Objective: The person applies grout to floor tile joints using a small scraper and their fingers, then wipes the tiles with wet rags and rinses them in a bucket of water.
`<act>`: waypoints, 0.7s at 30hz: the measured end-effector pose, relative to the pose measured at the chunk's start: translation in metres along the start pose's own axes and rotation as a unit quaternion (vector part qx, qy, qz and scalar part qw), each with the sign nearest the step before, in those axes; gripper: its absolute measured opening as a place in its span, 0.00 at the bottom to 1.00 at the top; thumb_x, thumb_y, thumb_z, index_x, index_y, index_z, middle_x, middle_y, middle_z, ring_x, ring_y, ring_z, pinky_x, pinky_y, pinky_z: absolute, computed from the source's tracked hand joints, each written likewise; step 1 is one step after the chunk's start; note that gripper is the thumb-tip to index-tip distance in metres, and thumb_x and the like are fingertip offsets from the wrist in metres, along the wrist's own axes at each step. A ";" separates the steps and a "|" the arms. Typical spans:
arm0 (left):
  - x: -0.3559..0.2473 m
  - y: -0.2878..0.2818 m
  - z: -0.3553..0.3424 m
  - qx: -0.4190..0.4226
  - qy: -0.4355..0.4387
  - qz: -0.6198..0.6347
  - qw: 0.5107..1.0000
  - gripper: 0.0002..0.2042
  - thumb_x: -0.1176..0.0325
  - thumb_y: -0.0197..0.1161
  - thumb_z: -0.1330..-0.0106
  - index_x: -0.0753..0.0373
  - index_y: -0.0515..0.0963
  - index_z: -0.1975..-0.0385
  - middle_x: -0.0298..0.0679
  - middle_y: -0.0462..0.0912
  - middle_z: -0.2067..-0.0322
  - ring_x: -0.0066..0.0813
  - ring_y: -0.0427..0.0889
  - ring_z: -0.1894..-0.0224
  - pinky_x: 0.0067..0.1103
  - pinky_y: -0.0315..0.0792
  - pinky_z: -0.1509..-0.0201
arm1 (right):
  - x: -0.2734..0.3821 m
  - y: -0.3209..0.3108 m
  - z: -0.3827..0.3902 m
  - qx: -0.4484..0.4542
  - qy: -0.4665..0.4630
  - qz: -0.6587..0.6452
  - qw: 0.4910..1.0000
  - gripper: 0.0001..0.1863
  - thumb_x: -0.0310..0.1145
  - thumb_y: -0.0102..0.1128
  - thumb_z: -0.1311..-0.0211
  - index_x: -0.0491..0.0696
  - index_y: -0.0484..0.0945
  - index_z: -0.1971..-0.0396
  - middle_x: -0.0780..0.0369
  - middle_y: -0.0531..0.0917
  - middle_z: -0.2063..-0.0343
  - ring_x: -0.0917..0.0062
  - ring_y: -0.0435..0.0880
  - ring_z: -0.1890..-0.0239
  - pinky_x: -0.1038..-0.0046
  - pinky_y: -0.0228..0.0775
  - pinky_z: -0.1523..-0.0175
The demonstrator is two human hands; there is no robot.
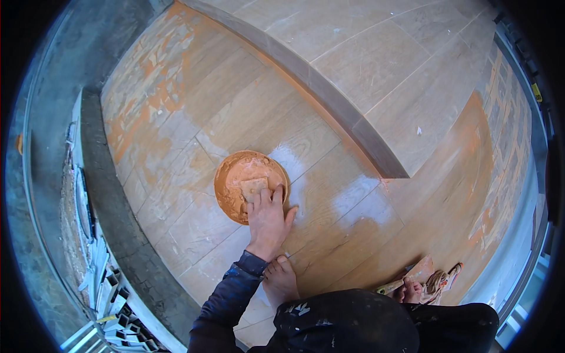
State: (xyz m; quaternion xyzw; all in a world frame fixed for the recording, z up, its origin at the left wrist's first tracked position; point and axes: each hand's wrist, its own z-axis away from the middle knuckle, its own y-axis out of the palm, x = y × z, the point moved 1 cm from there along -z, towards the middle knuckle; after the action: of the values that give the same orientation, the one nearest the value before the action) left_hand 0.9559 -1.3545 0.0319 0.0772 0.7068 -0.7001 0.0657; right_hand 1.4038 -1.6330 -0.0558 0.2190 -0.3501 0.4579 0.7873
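Note:
My left hand (269, 223) reaches down into a round bowl (226, 203) of wet orange grout. Its fingers are stretched out over the rim, and the thumb points away outside it. My fingertips touch the lower edge of a small, square, pale-orange piece (254, 187) lying on the grout. Whether it is a sponge or a flat spreader, I cannot tell. My right hand is out of view. Beside my right foot lie an orange-smeared scraper (420, 269) and a crumpled, stained rag (435, 285).
Wood-look tiles (235, 100) carry orange smears and damp patches. A dark-faced step (353, 120) rises at the upper right. My bare left foot (281, 281) stands close to the bowl. A low grey ledge (118, 188) runs along the left, with metal profiles (120, 317) beyond it.

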 end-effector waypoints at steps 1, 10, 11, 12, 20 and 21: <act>0.007 0.003 0.002 0.003 0.010 -0.006 1.000 0.22 0.60 0.70 0.38 0.59 0.77 0.45 0.45 0.75 0.57 0.44 0.75 0.49 0.37 0.68 0.48 | -0.002 0.000 -0.001 0.006 0.005 0.017 1.000 0.33 0.44 0.61 0.26 0.50 0.69 0.96 0.62 0.73 0.95 0.76 0.67 0.96 0.73 0.53 0.89; 0.052 0.008 0.022 -0.003 0.017 0.041 0.999 0.17 0.67 0.71 0.43 0.58 0.82 0.52 0.38 0.75 0.59 0.39 0.74 0.52 0.34 0.65 0.49 | -0.003 0.001 -0.002 0.057 0.041 0.072 0.995 0.30 0.47 0.63 0.28 0.51 0.74 0.92 0.64 0.76 0.92 0.80 0.68 0.93 0.76 0.53 0.86; 0.052 0.006 0.021 -0.017 0.013 0.060 0.998 0.18 0.68 0.71 0.44 0.58 0.82 0.51 0.38 0.75 0.59 0.38 0.74 0.52 0.33 0.65 0.50 | -0.005 -0.001 -0.001 0.057 0.039 0.073 0.995 0.30 0.47 0.63 0.28 0.51 0.74 0.92 0.64 0.76 0.92 0.80 0.68 0.93 0.76 0.53 0.86; 0.052 0.005 0.020 -0.018 0.012 0.061 0.998 0.18 0.68 0.71 0.44 0.58 0.82 0.51 0.38 0.75 0.59 0.38 0.74 0.52 0.33 0.65 0.50 | -0.009 -0.003 -0.001 0.038 0.042 0.089 0.994 0.31 0.49 0.61 0.27 0.51 0.73 0.93 0.64 0.75 0.93 0.81 0.68 0.93 0.76 0.52 0.86; 0.057 0.006 0.017 0.010 0.010 0.095 0.995 0.17 0.67 0.68 0.37 0.55 0.83 0.47 0.38 0.76 0.59 0.40 0.74 0.52 0.32 0.65 0.50 | -0.013 0.005 -0.001 0.014 0.051 0.107 0.993 0.33 0.50 0.59 0.25 0.52 0.73 0.94 0.65 0.75 0.93 0.82 0.67 0.93 0.76 0.52 0.85; 0.057 0.007 0.019 0.010 0.009 0.095 0.995 0.17 0.67 0.68 0.37 0.55 0.83 0.47 0.38 0.76 0.59 0.40 0.74 0.52 0.32 0.65 0.50 | -0.013 0.005 -0.002 0.015 0.050 0.107 0.993 0.33 0.50 0.59 0.25 0.52 0.72 0.94 0.65 0.75 0.93 0.82 0.67 0.93 0.76 0.52 0.85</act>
State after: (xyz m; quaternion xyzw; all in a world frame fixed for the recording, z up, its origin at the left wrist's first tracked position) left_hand 0.9008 -1.3725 0.0131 0.1513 0.6897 -0.6970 0.1248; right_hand 1.3952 -1.6370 -0.0667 0.1684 -0.3248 0.5549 0.7471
